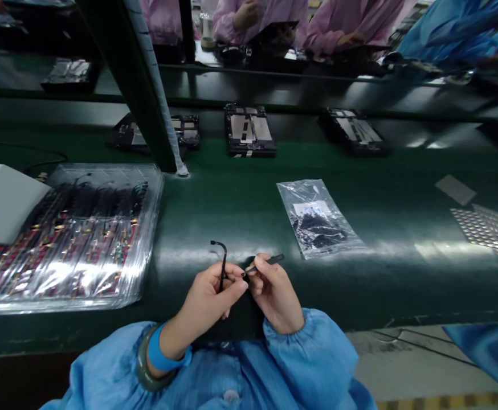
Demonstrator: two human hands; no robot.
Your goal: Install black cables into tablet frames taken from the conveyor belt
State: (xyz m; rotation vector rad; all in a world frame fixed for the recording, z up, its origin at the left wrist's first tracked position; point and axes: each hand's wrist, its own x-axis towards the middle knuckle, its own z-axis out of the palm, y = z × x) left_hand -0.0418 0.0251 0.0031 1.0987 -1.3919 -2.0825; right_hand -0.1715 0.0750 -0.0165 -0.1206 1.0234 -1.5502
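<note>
My left hand [208, 299] is closed round a thin black flex cable [224, 256], whose bent end with a small connector sticks up above the fingers. In my right hand [278, 293] is a dark slim tool, apparently tweezers [275, 259], pinched between thumb and fingers. Its tip meets a tiny dark piece at the left fingertips; what that piece is, I cannot make out. Beyond the right hand lies a clear plastic bag [317, 219] of small black parts with a white label.
Clear trays [157, 228] of circuit boards with cables are stacked at left, beside a white box [5, 202]. A dark post [146, 85] rises behind them. Device housings [251, 131] sit along the green bench. Perforated sheets [488, 228] lie right. Co-workers [266, 17] stand opposite.
</note>
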